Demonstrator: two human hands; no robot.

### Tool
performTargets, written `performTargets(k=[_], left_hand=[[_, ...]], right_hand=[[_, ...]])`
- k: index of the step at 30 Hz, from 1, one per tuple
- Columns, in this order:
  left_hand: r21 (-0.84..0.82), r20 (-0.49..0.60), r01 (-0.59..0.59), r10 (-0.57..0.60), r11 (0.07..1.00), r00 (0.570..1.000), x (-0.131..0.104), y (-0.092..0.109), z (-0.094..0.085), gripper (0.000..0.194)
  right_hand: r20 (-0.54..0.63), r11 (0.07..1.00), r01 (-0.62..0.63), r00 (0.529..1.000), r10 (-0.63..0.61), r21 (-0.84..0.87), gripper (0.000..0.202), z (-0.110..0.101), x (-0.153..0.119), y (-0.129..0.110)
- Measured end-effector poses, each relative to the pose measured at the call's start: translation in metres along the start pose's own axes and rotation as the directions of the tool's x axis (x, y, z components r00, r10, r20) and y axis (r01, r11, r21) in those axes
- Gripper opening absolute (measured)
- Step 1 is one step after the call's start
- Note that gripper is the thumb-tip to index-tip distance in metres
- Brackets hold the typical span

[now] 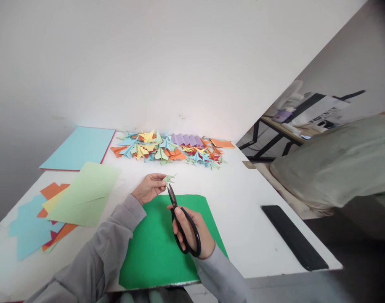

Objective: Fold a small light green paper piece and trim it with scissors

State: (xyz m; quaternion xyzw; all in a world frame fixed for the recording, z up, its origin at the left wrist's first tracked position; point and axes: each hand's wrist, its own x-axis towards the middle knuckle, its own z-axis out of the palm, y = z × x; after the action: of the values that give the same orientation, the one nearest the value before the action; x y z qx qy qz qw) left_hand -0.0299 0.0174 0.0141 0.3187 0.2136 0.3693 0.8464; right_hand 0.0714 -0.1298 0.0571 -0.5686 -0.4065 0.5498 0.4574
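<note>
My left hand (150, 187) pinches a small piece of folded pale green paper (170, 179) between thumb and fingers. In my right hand (195, 229) is a pair of scissors (173, 199) with black handles, my fingers through the loops. The blades point up and away from me, and their tips are right by the lower edge of the folded paper. Whether the tips touch it I cannot tell. Both hands are over or just beyond a green mat (157, 248) at the front of the white table (242, 227).
Many folded paper shapes (162, 147) and a pleated purple strip (187, 140) lie along the wall. To the left are loose coloured sheets (81, 198) and a light blue stack (80, 147). A black case (293, 237) lies near the right edge. A person's clothing (337, 164) shows beyond.
</note>
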Motion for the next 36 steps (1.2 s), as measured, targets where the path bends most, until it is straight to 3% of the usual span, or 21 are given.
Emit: performTargets(k=[36], left_hand=[[-0.011, -0.001, -0.024, 0.024, 1.000, 1.000, -0.0010, 0.0011, 0.0015, 0.024]], right_hand=[[-0.030, 0.998, -0.029, 0.999, 0.028, -0.053, 0.046, 0.0030, -0.0020, 0.0011]])
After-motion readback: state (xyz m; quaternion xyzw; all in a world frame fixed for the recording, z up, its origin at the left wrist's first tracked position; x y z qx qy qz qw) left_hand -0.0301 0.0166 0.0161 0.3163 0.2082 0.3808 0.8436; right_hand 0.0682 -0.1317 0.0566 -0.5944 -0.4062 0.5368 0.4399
